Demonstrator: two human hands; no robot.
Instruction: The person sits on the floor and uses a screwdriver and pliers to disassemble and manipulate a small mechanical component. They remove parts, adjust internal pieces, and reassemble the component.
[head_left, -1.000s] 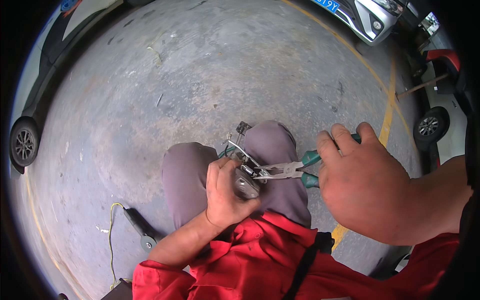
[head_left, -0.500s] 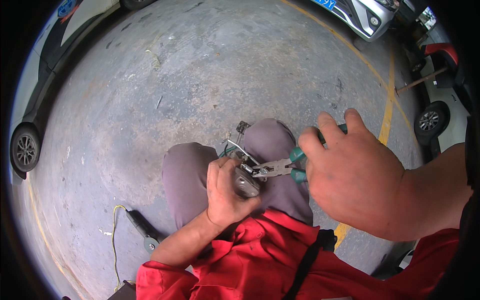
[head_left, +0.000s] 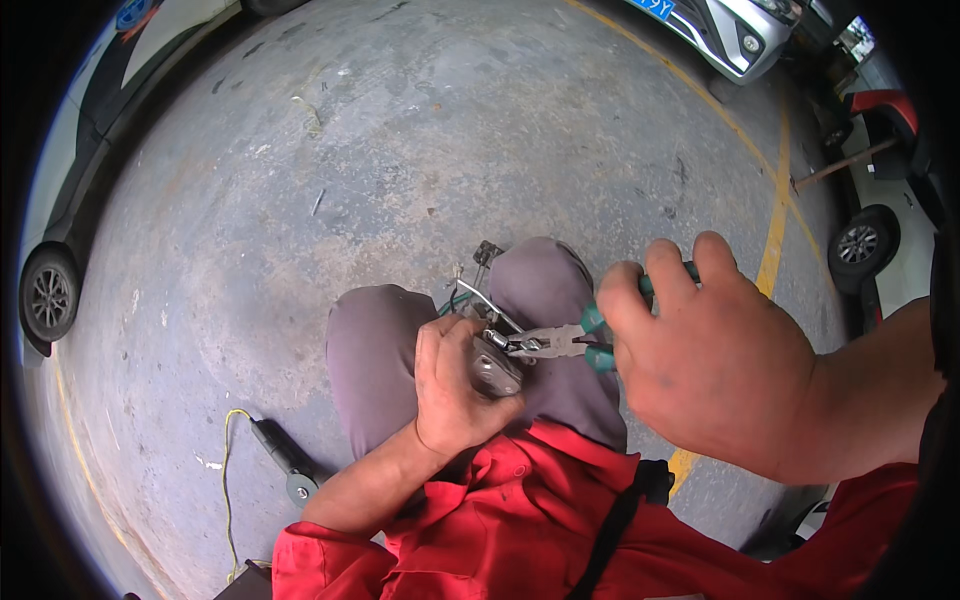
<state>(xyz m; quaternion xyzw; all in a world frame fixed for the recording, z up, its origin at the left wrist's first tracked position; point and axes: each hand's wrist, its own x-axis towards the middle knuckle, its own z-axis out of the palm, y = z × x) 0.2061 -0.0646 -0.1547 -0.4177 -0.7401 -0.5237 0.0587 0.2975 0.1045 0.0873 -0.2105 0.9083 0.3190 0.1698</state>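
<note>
My left hand (head_left: 452,390) is closed round a greyish metal assembly (head_left: 495,372) between my knees, with small fittings, a silver rod and a green wire (head_left: 459,298) at its upper end. My right hand (head_left: 715,365) grips long-nose pliers (head_left: 555,342) with green handles. The jaws reach to a small silver fitting (head_left: 500,340) beside my left fingers; whether they clamp it is hard to make out. My palm and fingers hide parts of the assembly and the handles.
An angle grinder (head_left: 285,460) with a yellow cord lies on the concrete floor (head_left: 250,220) at the lower left. A car (head_left: 50,295) stands at the left, another (head_left: 740,45) at the top right, and another wheel (head_left: 860,242) at the right. Yellow lines cross the floor.
My right hand with the pliers has shifted left, and the jaws have drawn closer together at the fitting. My left hand has barely moved.
</note>
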